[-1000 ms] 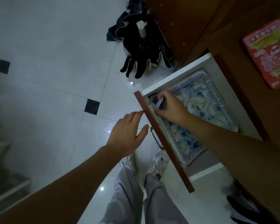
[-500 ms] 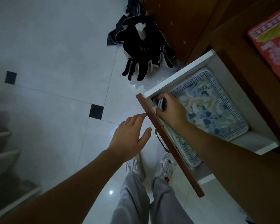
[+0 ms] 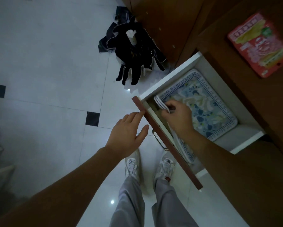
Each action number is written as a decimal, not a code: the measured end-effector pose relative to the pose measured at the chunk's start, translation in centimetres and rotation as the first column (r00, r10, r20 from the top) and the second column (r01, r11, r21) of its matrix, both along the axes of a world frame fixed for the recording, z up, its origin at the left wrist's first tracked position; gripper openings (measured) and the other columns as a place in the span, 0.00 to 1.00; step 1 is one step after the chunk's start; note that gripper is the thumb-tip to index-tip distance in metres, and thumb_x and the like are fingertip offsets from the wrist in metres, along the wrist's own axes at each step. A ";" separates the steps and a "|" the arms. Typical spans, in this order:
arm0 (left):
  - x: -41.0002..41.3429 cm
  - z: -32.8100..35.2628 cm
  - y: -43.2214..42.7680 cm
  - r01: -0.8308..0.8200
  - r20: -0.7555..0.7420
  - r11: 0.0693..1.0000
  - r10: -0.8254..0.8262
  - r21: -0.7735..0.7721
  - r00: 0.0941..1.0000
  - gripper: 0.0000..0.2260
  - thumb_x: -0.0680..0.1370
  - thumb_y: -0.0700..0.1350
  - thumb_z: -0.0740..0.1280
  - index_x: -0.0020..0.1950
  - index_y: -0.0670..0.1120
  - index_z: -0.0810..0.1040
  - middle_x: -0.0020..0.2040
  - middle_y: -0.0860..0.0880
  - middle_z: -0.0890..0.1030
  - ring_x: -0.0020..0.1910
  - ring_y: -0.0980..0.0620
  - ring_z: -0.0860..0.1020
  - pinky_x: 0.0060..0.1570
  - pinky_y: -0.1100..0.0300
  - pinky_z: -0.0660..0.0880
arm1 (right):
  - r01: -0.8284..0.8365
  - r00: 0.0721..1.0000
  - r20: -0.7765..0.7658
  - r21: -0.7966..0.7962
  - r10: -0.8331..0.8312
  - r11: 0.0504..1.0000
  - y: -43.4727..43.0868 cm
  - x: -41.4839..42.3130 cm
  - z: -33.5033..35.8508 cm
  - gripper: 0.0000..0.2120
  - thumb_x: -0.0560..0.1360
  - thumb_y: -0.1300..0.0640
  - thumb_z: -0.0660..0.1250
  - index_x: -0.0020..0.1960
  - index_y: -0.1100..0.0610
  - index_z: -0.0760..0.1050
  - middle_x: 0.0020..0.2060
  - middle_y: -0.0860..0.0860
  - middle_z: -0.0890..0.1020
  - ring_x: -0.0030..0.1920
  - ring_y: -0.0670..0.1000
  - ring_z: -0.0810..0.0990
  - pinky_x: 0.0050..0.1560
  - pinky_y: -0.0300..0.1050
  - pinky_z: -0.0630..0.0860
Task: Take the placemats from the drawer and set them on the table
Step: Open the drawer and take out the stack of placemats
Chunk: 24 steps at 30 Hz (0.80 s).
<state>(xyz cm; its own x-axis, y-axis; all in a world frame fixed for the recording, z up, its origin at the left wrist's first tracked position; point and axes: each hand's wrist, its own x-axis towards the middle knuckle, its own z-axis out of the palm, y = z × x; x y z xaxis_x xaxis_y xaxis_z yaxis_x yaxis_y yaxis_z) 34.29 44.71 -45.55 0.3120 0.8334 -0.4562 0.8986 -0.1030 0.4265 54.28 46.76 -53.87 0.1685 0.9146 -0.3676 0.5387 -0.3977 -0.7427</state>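
Observation:
A drawer [image 3: 183, 69] with a brown front and white sides stands pulled out from a wooden cabinet. Inside lie stacked placemats [image 3: 209, 105], blue and cream with a floral print and lettering round the border. My right hand [image 3: 178, 115] is inside the drawer near its front left corner, pinching the lifted corner edges of the placemats, which curl up white. My left hand [image 3: 129, 130] hovers open just outside the drawer front, fingertips close to its top edge, holding nothing.
A black garment with glove-like fingers [image 3: 134, 51] lies on the white tiled floor beside the cabinet. A red packet [image 3: 261, 45] rests on the wooden top at right. My white shoes [image 3: 150, 167] stand below the drawer handle [image 3: 158, 141].
My right hand has raised the placemats' corner higher, so the white edges now stand up. My left hand has drifted nearer the drawer front. The view has shifted slightly.

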 end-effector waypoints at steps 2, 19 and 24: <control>-0.1 1.0 0.3 0.000 0.010 1.000 0.000 -0.006 1.000 0.29 0.80 0.62 0.51 0.78 0.50 0.64 0.75 0.50 0.71 0.72 0.48 0.71 0.67 0.58 0.61 | 0.051 0.998 -0.033 0.024 -0.050 0.998 -0.8 0.6 2.4 0.05 0.73 0.59 0.72 0.49 0.54 0.81 0.41 0.44 0.83 0.42 0.41 0.81 0.46 0.43 0.82; 0.7 4.2 4.0 -0.256 0.271 0.926 0.331 -0.277 0.904 0.10 0.80 0.45 0.67 0.60 0.51 0.79 0.53 0.49 0.82 0.45 0.50 0.83 0.38 0.53 0.81 | 0.042 0.966 -0.256 0.034 -0.032 0.999 -7.5 -2.9 8.7 0.13 0.70 0.57 0.76 0.53 0.49 0.82 0.46 0.43 0.82 0.44 0.39 0.81 0.49 0.38 0.79; 0.4 3.2 4.2 -0.288 0.264 0.897 0.384 -0.336 0.885 0.15 0.76 0.33 0.67 0.60 0.49 0.78 0.51 0.49 0.80 0.45 0.54 0.81 0.41 0.51 0.84 | 0.103 0.930 -0.357 0.010 -0.092 0.995 -8.8 -2.6 7.2 0.19 0.69 0.54 0.78 0.58 0.48 0.79 0.53 0.42 0.78 0.52 0.39 0.79 0.53 0.31 0.75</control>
